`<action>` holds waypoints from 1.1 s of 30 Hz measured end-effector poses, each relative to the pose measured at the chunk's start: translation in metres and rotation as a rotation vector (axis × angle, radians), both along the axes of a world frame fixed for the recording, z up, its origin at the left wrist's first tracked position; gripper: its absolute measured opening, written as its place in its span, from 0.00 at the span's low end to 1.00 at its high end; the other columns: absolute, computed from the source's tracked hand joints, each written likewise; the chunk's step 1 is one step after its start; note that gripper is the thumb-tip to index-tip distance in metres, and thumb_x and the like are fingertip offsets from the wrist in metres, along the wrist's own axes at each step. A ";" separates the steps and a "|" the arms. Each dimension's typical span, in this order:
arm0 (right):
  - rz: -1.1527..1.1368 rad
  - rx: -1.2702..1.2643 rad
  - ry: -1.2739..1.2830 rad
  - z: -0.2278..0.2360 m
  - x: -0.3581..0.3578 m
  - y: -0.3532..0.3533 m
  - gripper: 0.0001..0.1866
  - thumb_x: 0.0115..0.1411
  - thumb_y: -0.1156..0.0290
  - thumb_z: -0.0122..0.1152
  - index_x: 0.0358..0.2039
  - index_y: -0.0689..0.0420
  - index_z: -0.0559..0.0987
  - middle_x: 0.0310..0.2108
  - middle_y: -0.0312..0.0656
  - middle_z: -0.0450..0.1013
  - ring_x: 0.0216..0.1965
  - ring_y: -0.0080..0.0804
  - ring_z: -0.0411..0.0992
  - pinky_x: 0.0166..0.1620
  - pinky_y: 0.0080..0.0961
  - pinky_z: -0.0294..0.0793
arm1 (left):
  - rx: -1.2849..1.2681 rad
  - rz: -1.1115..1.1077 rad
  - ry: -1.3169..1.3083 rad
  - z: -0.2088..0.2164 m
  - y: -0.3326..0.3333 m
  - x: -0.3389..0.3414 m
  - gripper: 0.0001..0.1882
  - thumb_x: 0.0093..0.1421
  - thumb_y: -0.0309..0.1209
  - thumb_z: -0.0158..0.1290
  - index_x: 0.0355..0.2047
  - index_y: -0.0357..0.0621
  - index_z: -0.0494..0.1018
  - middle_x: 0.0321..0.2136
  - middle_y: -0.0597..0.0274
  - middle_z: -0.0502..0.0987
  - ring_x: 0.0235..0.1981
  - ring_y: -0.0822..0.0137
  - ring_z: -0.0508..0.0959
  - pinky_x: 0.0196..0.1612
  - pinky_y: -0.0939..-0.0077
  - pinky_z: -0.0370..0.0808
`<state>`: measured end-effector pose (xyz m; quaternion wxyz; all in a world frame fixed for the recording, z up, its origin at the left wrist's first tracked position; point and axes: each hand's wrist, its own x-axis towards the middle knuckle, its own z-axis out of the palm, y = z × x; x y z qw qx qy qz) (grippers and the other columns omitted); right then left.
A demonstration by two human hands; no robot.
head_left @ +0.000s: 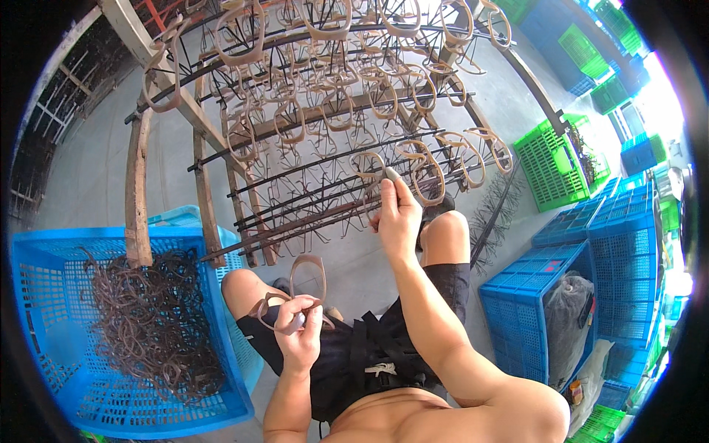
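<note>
My left hand (299, 332) is closed around brownish oval loops (309, 277), above my lap; one stands up from the fingers and another hangs toward my thigh. My right hand (399, 218) reaches forward to the rack, its thumb and index finger pinched at a similar loop (369, 162) by the hooks. A pale grey cover shows at the right index fingertip. Rows of the same loops hang from the hooked black bars (317, 166) of the rack, several of them just right of my right hand. What the loops belong to cannot be made out.
On the left stands a blue crate (44, 273) piled with dark brown loops (159, 325). Wooden posts (138, 184) hold the rack. A green crate (550, 166) sits at the right, with blue crates (517, 310) nearer me. A spiky hooked bar (498, 218) leans beside the rack.
</note>
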<state>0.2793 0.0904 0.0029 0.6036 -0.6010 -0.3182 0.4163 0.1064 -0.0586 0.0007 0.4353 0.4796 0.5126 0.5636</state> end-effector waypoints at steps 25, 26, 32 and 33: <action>0.501 0.439 -0.527 0.026 -0.054 -0.085 0.29 0.50 0.69 0.65 0.51 0.64 0.65 0.45 0.51 0.61 0.45 0.41 0.63 0.46 0.31 0.65 | 0.075 0.152 0.019 0.019 0.014 -0.005 0.10 0.60 0.17 0.43 0.42 0.37 0.64 0.35 0.53 0.76 0.27 0.72 0.74 0.30 0.81 0.72; 0.446 0.522 -0.674 0.033 -0.046 -0.080 0.32 0.48 0.68 0.66 0.52 0.64 0.64 0.47 0.53 0.58 0.49 0.47 0.59 0.51 0.35 0.62 | 0.109 0.138 0.011 0.020 0.018 -0.011 0.08 0.58 0.17 0.47 0.37 0.37 0.64 0.31 0.53 0.76 0.24 0.73 0.74 0.26 0.81 0.71; 1.309 0.568 -0.654 0.058 -0.017 -0.063 0.13 0.51 0.64 0.63 0.35 0.56 0.76 0.28 0.39 0.70 0.31 0.41 0.70 0.37 0.34 0.70 | -0.017 -0.244 0.018 0.038 0.009 -0.045 0.17 0.48 0.18 0.60 0.25 0.40 0.59 0.26 0.52 0.78 0.24 0.70 0.76 0.28 0.79 0.73; 1.358 0.522 -0.563 0.058 -0.013 -0.060 0.12 0.51 0.64 0.62 0.34 0.56 0.76 0.25 0.39 0.70 0.29 0.41 0.70 0.35 0.33 0.71 | -0.079 -0.202 -0.149 0.041 0.009 -0.045 0.18 0.46 0.16 0.60 0.26 0.41 0.59 0.29 0.50 0.77 0.26 0.71 0.75 0.31 0.80 0.73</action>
